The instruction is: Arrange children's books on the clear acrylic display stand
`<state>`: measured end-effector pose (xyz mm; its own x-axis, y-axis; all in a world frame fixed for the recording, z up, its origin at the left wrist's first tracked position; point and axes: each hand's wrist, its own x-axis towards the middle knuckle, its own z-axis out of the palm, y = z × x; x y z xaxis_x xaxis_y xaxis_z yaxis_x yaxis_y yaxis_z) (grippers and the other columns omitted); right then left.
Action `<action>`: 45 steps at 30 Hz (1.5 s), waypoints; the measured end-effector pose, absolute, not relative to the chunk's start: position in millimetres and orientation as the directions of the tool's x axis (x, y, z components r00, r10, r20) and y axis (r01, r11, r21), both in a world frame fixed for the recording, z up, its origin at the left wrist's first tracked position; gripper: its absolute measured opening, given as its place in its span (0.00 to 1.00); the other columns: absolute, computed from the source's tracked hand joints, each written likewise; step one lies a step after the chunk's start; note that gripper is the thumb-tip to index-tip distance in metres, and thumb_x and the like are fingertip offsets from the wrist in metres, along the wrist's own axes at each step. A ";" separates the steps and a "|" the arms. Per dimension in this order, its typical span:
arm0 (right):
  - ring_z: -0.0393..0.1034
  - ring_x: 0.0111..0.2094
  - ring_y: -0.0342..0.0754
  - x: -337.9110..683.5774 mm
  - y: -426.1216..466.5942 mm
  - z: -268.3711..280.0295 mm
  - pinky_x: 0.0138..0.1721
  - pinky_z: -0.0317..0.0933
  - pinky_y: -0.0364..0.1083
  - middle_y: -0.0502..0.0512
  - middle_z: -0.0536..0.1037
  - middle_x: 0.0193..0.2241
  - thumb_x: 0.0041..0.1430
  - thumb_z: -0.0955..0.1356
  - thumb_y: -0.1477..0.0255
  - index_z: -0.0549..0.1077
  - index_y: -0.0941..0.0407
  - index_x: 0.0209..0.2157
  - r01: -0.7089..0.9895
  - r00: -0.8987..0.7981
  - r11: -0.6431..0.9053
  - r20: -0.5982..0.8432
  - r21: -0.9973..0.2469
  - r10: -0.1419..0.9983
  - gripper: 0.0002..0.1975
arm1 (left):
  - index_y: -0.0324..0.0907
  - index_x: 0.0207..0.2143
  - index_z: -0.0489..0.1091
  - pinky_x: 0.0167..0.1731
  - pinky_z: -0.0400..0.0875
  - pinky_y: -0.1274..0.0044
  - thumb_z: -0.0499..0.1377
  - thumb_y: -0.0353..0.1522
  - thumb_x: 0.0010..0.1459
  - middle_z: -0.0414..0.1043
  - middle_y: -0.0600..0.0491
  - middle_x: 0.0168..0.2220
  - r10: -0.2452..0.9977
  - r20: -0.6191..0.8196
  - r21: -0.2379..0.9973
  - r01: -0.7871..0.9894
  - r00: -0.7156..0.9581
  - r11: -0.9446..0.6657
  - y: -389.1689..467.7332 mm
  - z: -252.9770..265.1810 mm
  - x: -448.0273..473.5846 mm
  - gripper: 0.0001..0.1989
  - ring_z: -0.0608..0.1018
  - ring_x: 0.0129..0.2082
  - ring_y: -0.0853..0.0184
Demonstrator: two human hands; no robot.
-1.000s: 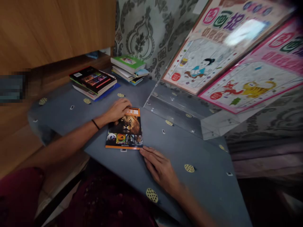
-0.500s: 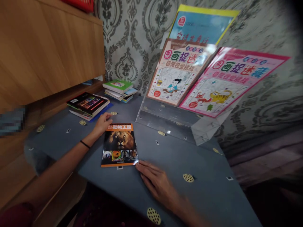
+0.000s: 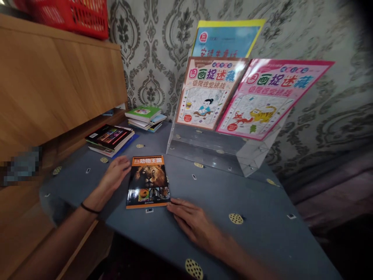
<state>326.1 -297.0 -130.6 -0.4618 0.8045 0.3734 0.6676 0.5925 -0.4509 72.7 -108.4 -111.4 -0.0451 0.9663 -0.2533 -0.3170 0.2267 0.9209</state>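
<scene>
A book with a lion on its cover (image 3: pixel 148 181) lies flat on the table, its orange title band at the far edge. Beside its upper left edge is my left hand (image 3: pixel 115 174), fingers loosely bent and holding nothing. My right hand (image 3: pixel 195 221) rests on the table with its fingers stretched out. Its fingertips touch the book's near right corner, or lie right by it.
A clear acrylic stand (image 3: pixel 204 144) holds a brown-edged book (image 3: pixel 208 95), a pink book (image 3: pixel 271 97) and a blue-and-yellow one (image 3: pixel 227 39). Black-covered books (image 3: pixel 109 138) and a green-topped stack (image 3: pixel 144 113) lie at left. A red basket (image 3: pixel 72 17) tops the wooden cabinet (image 3: pixel 64 77).
My left hand has drawn back from the book's top left corner, down and left, uncovering the title's start. My right hand stays by the near corner. The camera view has tilted slightly.
</scene>
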 end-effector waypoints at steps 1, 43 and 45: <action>0.71 0.58 0.50 326.2 -296.0 -130.1 0.57 0.70 0.51 0.61 0.80 0.51 0.70 0.61 0.77 0.71 0.57 0.56 0.667 -0.463 0.591 0.369 -0.453 0.806 0.17 | 0.41 0.36 0.70 0.49 0.76 0.66 0.62 0.19 0.50 0.73 0.53 0.35 0.958 -0.288 0.913 -0.304 -0.005 0.273 -109.3 -105.7 66.5 0.12 0.78 0.41 0.67; 0.63 0.64 0.50 277.8 -239.1 -86.6 0.63 0.60 0.55 0.58 0.69 0.63 0.72 0.57 0.58 0.58 0.52 0.67 0.508 -0.613 0.594 0.222 -0.624 0.758 0.27 | 0.43 0.62 0.63 0.58 0.69 0.62 0.51 0.21 0.60 0.72 0.44 0.58 0.546 0.160 0.003 0.553 0.822 -0.833 -209.2 -126.7 65.0 0.28 0.72 0.60 0.55; 0.64 0.63 0.48 257.1 -216.7 -85.5 0.65 0.57 0.53 0.56 0.70 0.62 0.73 0.57 0.57 0.59 0.52 0.67 0.450 -0.689 0.612 0.183 -0.650 0.701 0.26 | 0.41 0.60 0.65 0.57 0.70 0.62 0.51 0.21 0.59 0.73 0.44 0.57 0.554 0.207 0.007 0.565 0.806 -0.825 -211.3 -133.3 66.8 0.27 0.74 0.58 0.55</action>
